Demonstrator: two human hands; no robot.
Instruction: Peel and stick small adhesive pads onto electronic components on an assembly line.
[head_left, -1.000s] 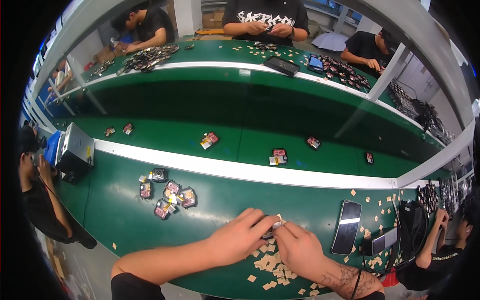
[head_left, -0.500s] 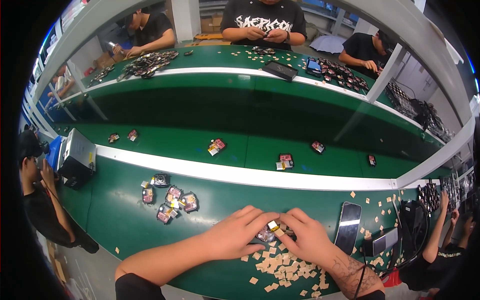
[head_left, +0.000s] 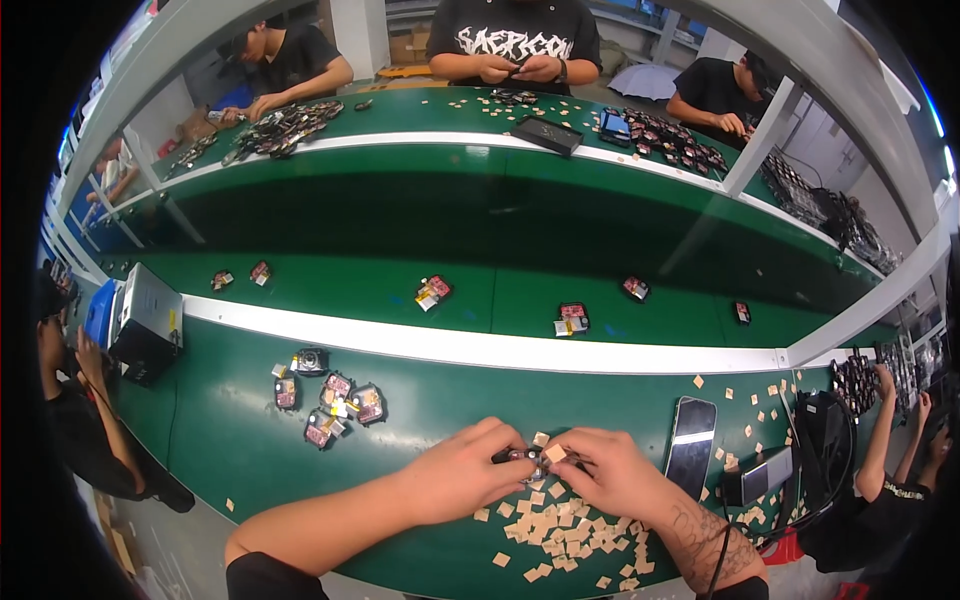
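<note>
Surface: a green work table with a white rail along its far edge; beyond the rail runs a green conveyor belt, and past that a second green bench.
Room: an assembly line. Three people in black shirts work at the far bench; another person sits at the left end, and one more at the right end.
Left hand: the left hand lies over the table, fingers curled inward, thumb and fingertips pinching a small dark part.
Right hand: the right hand meets it from the other side, thumb and forefinger pressed on a small tan pad at the part's right end.
Part, place: held between both hands just above the table, near its front edge.
Part, axis: it appears to run left to right, hand to hand (mostly hidden by fingers, so which way it faces cannot be told).
Below the hands: a heap of tan square pads, touching and overlapping.
Left of hands: a cluster of small dark modules with pink faces, well apart.
Right of hands: a black smartphone, long axis running away from the person.
Belt: scattered modules, one near centre.
Left end: a grey box-shaped machine.
</note>
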